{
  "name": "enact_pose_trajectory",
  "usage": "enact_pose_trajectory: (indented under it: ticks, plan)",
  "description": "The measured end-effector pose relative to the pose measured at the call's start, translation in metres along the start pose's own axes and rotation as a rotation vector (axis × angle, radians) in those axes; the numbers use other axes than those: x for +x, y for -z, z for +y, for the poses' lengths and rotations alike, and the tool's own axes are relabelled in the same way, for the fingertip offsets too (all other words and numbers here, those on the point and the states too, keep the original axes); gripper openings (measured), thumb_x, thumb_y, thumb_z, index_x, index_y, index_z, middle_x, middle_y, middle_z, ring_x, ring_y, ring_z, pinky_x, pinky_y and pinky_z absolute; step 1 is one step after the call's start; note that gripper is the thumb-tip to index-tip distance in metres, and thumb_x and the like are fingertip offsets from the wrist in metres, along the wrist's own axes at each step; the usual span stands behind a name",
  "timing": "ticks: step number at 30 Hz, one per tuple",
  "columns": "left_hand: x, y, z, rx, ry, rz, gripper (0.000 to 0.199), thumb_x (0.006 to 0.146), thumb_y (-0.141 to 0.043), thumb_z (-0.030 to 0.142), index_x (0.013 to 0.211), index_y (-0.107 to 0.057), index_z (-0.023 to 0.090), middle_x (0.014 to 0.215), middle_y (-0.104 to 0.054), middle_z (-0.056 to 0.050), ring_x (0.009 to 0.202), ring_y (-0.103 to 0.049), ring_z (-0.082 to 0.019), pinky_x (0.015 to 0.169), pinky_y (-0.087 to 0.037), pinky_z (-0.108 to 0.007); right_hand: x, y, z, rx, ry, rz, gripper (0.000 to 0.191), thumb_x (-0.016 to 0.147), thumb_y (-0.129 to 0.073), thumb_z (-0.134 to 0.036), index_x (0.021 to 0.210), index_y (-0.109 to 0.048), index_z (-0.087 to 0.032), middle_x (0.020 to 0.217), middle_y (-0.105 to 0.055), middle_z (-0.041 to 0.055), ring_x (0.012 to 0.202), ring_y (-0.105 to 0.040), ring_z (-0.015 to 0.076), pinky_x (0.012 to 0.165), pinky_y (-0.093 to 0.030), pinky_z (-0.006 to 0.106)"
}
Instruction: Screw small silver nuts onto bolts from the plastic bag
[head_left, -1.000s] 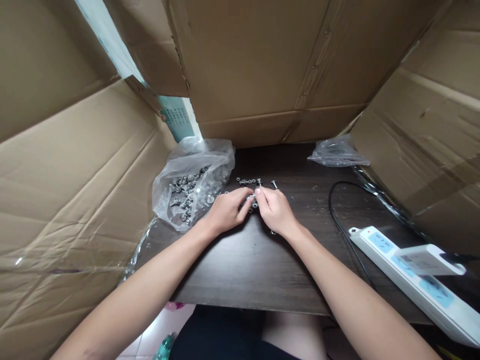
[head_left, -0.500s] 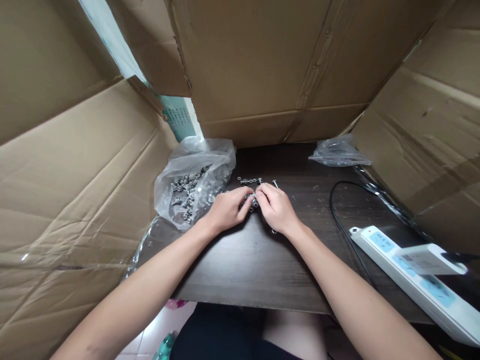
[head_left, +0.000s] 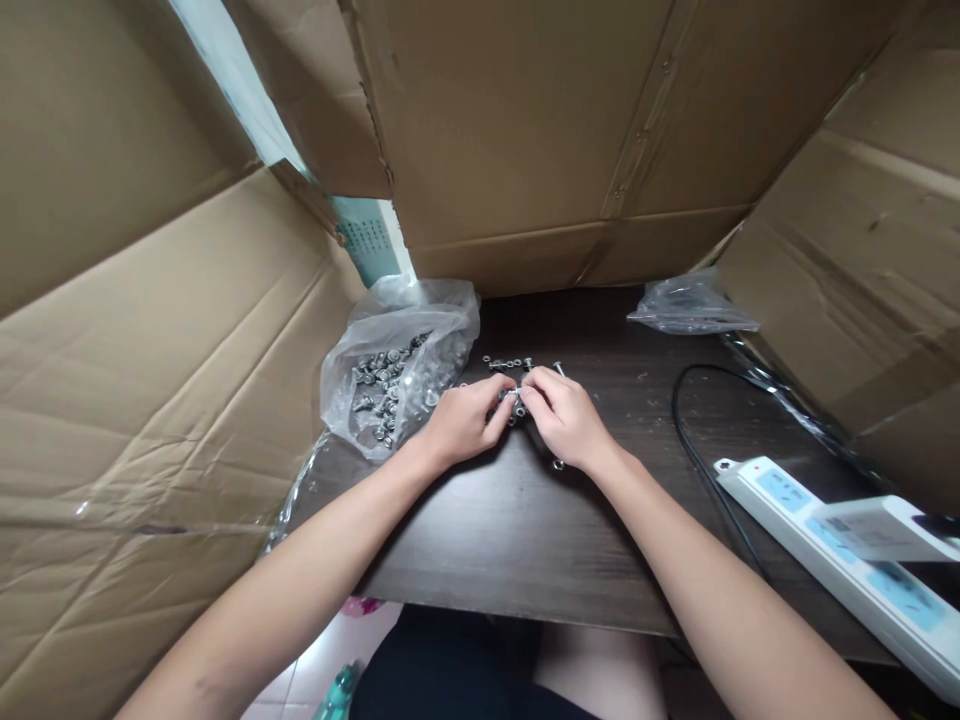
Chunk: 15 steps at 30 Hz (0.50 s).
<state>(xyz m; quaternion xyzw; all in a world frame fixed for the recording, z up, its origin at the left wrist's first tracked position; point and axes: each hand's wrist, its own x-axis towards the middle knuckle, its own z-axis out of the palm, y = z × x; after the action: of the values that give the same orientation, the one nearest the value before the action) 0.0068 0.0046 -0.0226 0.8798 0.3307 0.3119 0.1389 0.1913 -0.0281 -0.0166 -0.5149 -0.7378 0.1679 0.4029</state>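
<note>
My left hand (head_left: pixel 470 416) and my right hand (head_left: pixel 561 415) meet over the dark table (head_left: pixel 510 530), fingertips pinched together. Between them is a small shiny metal piece (head_left: pixel 517 393), mostly hidden by the fingers; its kind cannot be made out. Several small bolts and nuts (head_left: pixel 504 364) lie just beyond the fingers, and a bolt (head_left: pixel 559 369) lies behind my right hand. One nut (head_left: pixel 558 465) sits by my right wrist. To the left, an open clear plastic bag (head_left: pixel 345 375) holds many metal fasteners (head_left: pixel 386 375).
Cardboard walls (head_left: pixel 525 130) enclose the table at the back and sides. A flat plastic bag (head_left: pixel 690 305) lies at the back right. A white power strip (head_left: pixel 825 560) and a black cable (head_left: pixel 679 420) occupy the right side.
The whole view has shifted slightly, so things appear a little further right. Both hands keep nearly the same pinched pose over the table.
</note>
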Motion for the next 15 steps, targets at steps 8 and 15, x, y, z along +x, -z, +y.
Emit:
enact_pose_trajectory:
  ticks: [8,15]
  plan:
    - [-0.0012,0.0005,0.0007,-0.079,-0.030,0.008,0.023,0.103,-0.047,0.032,0.109,-0.063,0.017,0.076,-0.068,-0.001,0.067,-0.065,-0.014,0.063,-0.044,-0.025,-0.0002,-0.0021,-0.0025,0.010,-0.007,-0.035,0.035,0.103,-0.036,-0.035,0.069,-0.035,-0.023,0.068,-0.050,0.0015,0.063,-0.046,0.0179,0.064,-0.031,0.033]
    - [-0.0010,0.0012,-0.0013,-0.024,0.011,-0.007,0.024,0.101,-0.048,0.034,0.108,-0.064,0.018,0.069,-0.066,0.000,0.062,-0.063,-0.015,0.060,-0.042,-0.025,-0.0008,0.0001,-0.0023,0.025,-0.010,-0.040,0.025,0.100,-0.041,-0.031,0.077,-0.046,-0.022,0.081,-0.058,0.0033,0.074,-0.052,0.0191,0.071,-0.035,0.033]
